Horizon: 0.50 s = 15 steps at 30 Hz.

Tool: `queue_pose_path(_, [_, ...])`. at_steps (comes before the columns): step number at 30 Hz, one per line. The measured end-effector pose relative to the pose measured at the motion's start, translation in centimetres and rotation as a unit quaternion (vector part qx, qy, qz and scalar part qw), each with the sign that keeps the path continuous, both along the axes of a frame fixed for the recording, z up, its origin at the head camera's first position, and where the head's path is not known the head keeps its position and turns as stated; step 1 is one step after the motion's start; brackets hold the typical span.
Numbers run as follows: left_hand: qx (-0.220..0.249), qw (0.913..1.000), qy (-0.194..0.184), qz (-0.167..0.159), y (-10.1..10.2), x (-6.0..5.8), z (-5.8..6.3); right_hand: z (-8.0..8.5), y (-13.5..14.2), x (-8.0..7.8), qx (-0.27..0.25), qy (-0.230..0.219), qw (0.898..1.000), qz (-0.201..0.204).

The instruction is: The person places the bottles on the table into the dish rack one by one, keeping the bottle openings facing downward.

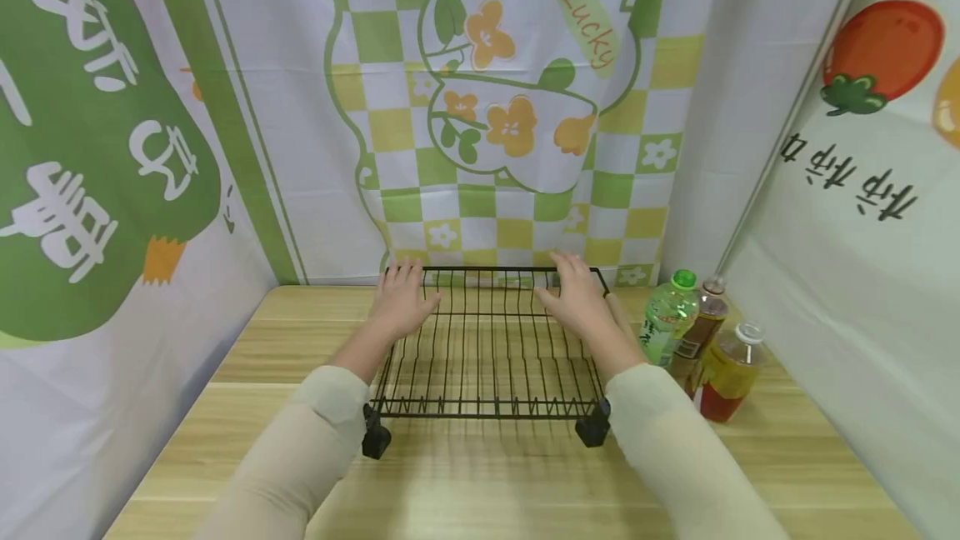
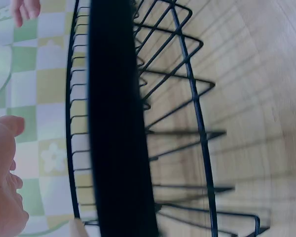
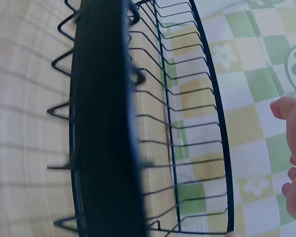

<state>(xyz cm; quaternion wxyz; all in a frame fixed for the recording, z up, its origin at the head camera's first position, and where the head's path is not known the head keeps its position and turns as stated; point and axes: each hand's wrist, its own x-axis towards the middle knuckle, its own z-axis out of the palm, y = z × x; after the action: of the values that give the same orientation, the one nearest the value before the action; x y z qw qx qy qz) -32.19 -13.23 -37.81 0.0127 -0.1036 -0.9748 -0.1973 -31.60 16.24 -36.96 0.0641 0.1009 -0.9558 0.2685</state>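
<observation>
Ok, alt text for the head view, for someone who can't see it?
A person's left grip and right grip reach over opposite sides of a black wire rack on a wood-grain table. Three plastic bottles stand to the right; a checked cloth hangs behind.

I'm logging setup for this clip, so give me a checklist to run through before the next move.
1. Left hand positioned: ok, by the wire rack's far left corner.
2. Right hand positioned: ok, by the far right corner.
3. Rack gripped: not ok, no fingers visibly curled round it.
4. Green-capped bottle upright: ok.
5. Bottle clear of right sleeve: cannot tell, they overlap in the head view.
</observation>
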Motion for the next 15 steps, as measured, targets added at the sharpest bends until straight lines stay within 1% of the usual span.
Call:
queue_pose_path(3, [0.023, 0.9997, -0.001, 0.003, -1.4, 0.5, 0.2, 0.1, 0.8, 0.3, -0.018, 0.002, 1.000, -0.009])
queue_pose_path(5, [0.053, 0.9985, -0.006, 0.008, -2.4, 0.8, 0.3, 0.1, 1.4, 0.4, -0.032, 0.005, 0.999, -0.016])
queue_pose_path(7, [0.095, 0.9953, -0.013, 0.017, -3.4, 1.1, 0.4, 0.1, 1.9, 0.6, -0.048, 0.005, 0.999, -0.021])
queue_pose_path(10, [0.150, 0.9878, -0.024, 0.032, -4.8, 1.5, 0.1, 0.2, 2.7, 1.0, -0.068, 0.009, 0.997, -0.017])
queue_pose_path(15, [0.199, 0.9784, -0.038, 0.041, -6.5, 1.7, -0.7, 0.4, 3.7, 2.0, -0.077, 0.022, 0.997, -0.019])
